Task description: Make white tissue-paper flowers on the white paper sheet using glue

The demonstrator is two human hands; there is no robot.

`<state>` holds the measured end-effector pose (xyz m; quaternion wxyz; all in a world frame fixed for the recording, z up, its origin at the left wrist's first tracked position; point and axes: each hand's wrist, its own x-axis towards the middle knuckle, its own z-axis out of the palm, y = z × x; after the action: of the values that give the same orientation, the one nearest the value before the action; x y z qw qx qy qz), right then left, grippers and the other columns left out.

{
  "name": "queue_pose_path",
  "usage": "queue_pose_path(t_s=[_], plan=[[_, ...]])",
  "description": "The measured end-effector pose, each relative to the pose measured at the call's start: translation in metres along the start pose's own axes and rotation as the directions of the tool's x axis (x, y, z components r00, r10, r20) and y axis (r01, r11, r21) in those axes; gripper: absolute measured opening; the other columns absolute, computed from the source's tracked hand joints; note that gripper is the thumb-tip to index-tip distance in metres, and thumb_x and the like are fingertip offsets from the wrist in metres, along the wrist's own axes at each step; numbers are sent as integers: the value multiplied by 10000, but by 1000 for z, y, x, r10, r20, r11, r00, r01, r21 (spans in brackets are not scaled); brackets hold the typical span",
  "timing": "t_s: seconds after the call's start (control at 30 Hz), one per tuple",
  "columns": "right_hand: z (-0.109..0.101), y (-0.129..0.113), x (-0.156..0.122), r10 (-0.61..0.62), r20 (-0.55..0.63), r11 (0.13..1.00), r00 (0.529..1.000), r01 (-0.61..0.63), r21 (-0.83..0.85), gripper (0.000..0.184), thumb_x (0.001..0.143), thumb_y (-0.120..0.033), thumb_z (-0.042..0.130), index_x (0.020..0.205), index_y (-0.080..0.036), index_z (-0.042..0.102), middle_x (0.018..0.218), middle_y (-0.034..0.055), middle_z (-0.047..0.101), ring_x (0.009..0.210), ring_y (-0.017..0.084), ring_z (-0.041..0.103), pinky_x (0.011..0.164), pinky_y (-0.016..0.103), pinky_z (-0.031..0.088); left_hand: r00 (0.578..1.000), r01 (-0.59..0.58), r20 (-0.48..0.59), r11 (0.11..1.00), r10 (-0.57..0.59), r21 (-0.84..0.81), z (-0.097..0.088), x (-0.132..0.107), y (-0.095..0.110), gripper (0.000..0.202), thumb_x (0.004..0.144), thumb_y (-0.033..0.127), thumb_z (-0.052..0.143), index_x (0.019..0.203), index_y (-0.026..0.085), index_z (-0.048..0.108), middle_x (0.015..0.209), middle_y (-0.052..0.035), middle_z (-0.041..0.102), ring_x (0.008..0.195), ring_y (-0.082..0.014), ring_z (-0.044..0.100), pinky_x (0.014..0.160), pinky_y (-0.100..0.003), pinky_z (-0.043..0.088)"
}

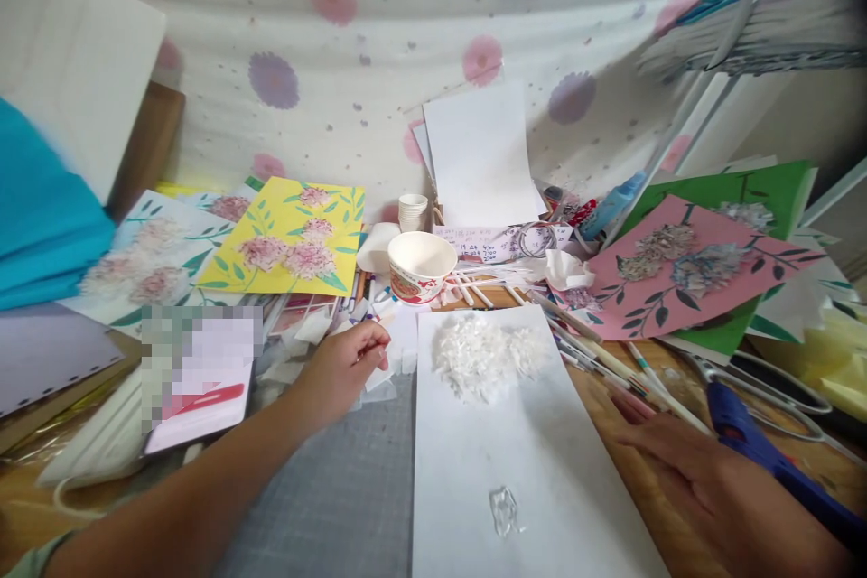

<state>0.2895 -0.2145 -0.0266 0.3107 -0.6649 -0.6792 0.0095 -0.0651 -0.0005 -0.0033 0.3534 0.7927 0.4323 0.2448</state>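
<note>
A white sheet of paper (467, 452) lies in front of me, with two fluffy clusters of white paper shreds (478, 359) near its top. Lower on the sheet sits a loop of clear glue (504, 510). My left hand (349, 370) is left of the sheet, over loose paper scraps, its fingers curled in against the thumb; whatever they hold, if anything, is hidden. To the right of the sheet, my right hand (711, 479) has its fingers stretched over the wood table, beside a blue glue gun (751, 438) and close to several pens and brushes (623, 366).
A paper bowl (421, 266) and stacked small cups (412, 212) stand behind the sheet. Flower pictures on yellow (284, 239) and pink card (697, 271) lean at either side. A phone (207, 388) lies left of the grey cutting mat (325, 497). Scissors (778, 393) rest at right.
</note>
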Motion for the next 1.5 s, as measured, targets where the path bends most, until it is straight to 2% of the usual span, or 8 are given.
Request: queue_pose_path(t_s=[0.17, 0.37, 0.53, 0.67, 1.07, 1.23, 1.37, 1.5], plan=[[-3, -10, -6, 13, 82, 1000, 997, -14, 22, 214, 877, -360, 523, 928, -297, 721, 1162, 60, 682, 1182, 363, 556, 910, 492, 523, 995, 63, 96, 955, -36, -291, 5, -9, 16, 181, 815, 355, 540, 803, 181, 588, 686, 10, 646, 675, -152, 590, 631, -254, 416], [-14, -74, 24, 65, -120, 915, 991, -11, 404, 150, 855, -403, 628, 826, -256, 635, 731, 18, 676, 643, 184, 691, 546, 231, 584, 970, 112, 242, 909, -13, -402, 20, -29, 56, 188, 814, 362, 570, 791, 181, 613, 683, 7, 663, 685, -143, 600, 670, -254, 447], [-11, -99, 31, -13, -54, 927, 998, 33, 374, 153, 949, -252, 494, 976, -299, 637, 884, -22, 704, 807, 140, 690, 663, 201, 572, 984, -92, 151, 996, 91, 3, 20, -21, 68, 105, 812, 265, 530, 802, 196, 608, 778, -11, 671, 748, -179, 614, 699, -291, 454], [-9, -91, 27, -148, -72, 963, 986, 161, 217, 172, 915, -200, 523, 1029, -296, 608, 912, -21, 698, 882, 156, 676, 704, 225, 552, 984, -170, 120, 892, 132, 419, 15, -5, 47, 174, 755, 186, 605, 927, 197, 632, 991, -47, 663, 957, -231, 593, 846, -348, 435], [3, -88, 21, -166, -52, 960, 985, 173, 218, 202, 880, -168, 540, 1017, -299, 610, 962, 3, 719, 856, 183, 701, 654, 215, 579, 953, -299, 183, 855, 242, 424, 34, -9, 32, 135, 811, 93, 554, 724, 184, 603, 769, -16, 644, 774, -184, 578, 714, -309, 406], [15, -104, 20, -47, 158, 883, 986, -33, 468, 136, 909, -215, 554, 1026, -283, 547, 1012, 14, 666, 931, 171, 666, 774, 265, 559, 867, -499, 82, 854, 492, 148, 43, -35, 49, 125, 843, 99, 548, 764, 185, 592, 730, -2, 622, 712, -148, 564, 674, -272, 415], [30, -124, 22, 128, 312, 634, 942, -319, 705, 213, 862, -313, 640, 995, -247, 487, 970, 26, 645, 892, 177, 659, 768, 303, 544, 742, -665, 53, 726, 668, 176, 49, -54, 66, 123, 864, 93, 547, 800, 189, 590, 736, -8, 612, 710, -150, 527, 694, -293, 400], [42, -134, 26, 188, 357, 555, 915, -399, 730, 192, 821, -202, 611, 919, -237, 450, 750, -35, 597, 681, 129, 609, 617, 242, 481, 730, -681, 40, 720, 683, 134, 52, -59, 69, 126, 853, 83, 558, 808, 196, 590, 732, -4, 604, 698, -143, 523, 688, -290, 408]])
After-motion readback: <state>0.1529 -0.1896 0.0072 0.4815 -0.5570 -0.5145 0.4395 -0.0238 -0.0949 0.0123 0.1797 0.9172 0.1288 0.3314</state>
